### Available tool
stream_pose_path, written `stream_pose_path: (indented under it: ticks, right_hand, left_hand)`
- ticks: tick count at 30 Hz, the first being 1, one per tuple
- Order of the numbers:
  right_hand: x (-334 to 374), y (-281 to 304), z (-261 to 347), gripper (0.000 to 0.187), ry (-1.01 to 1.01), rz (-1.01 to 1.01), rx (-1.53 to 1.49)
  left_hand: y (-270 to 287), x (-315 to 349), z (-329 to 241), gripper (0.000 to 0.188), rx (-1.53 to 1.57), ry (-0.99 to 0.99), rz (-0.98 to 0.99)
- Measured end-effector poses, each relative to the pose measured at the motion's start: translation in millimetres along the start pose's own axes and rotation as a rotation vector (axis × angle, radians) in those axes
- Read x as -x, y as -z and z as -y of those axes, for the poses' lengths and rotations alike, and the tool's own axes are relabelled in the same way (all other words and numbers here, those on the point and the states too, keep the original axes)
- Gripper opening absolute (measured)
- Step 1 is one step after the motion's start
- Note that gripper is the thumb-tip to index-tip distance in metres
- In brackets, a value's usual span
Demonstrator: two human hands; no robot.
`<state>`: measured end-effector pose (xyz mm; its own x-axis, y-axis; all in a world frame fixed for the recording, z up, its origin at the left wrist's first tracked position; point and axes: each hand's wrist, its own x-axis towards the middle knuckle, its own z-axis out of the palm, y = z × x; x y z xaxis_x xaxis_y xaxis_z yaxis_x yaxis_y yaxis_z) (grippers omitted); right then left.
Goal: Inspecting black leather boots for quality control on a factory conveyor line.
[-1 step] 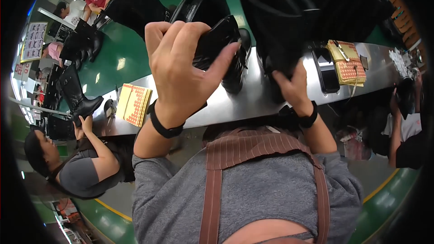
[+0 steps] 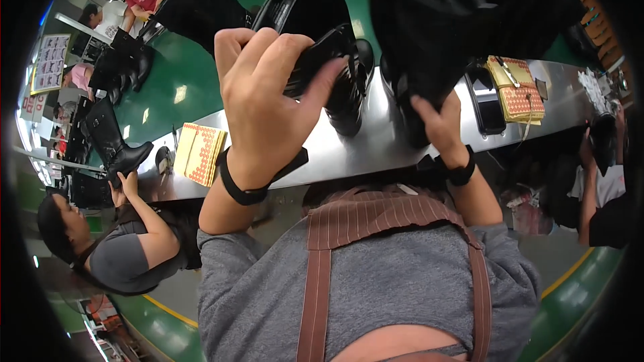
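Observation:
My left hand (image 2: 265, 104) pinches a black flap at the shaft of a black leather boot (image 2: 305, 3), fingers curled over the top and thumb on the near side. That boot's lower part stands on the steel table edge (image 2: 308, 167). To its right is a second black boot (image 2: 436, 33), its shaft rising toward the far side. My right hand (image 2: 443, 124) is closed round the near, lower part of this boot, thumb in front; the other fingers are mostly hidden. A black band circles each wrist.
Yellow patterned card bundles (image 2: 200, 154) lie at left, and another bundle (image 2: 516, 90) lies at right beside a black phone-like case (image 2: 484, 102). More black boots (image 2: 201, 10) stand on the green surface (image 2: 181, 60). A co-worker (image 2: 127, 248) at left handles a boot (image 2: 111, 137).
The right boot has shifted to the right, and my right hand has moved slightly right with it. My left hand stays nearly in place on the left boot.

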<state>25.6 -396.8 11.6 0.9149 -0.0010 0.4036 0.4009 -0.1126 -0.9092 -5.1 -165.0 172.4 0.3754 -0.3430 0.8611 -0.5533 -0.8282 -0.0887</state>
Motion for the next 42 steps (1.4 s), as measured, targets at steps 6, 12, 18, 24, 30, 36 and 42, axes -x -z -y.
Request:
stream_pose_path:
  ticks: [6,12,18,24,30,36,42]
  right_hand:
    - [-6.9,19.7,-2.7,0.018,0.169,-0.414,-0.014]
    - [4.1,22.8,-18.8,0.017,0.192,-0.309,0.047]
    - [30.3,30.5,11.5,0.051,0.714,-0.444,0.208]
    - [24.1,-34.4,23.9,0.029,0.245,0.157,0.162]
    - [12.8,-64.4,-19.7,0.02,-0.311,0.644,0.226]
    - [17.4,-84.7,-45.4,0.024,-0.447,0.709,0.077]
    - [9.7,-82.7,-33.7,0.028,-0.695,0.825,-0.2]
  left_hand:
    - [13.8,-6.9,26.3,0.022,-0.037,0.053,-0.203]
    - [27.0,13.6,14.9,0.041,-0.197,0.024,0.022]
    - [20.7,52.4,18.8,0.11,-0.112,0.061,-0.142]
    - [1.2,103.8,22.4,0.129,0.156,0.256,-0.292]
    - [-30.9,166.4,6.2,0.118,0.652,0.761,-0.114]
    - [-61.6,212.1,0.2,0.06,0.968,1.069,0.32]
    - [-70.4,220.0,-6.8,0.037,0.913,1.127,0.327]
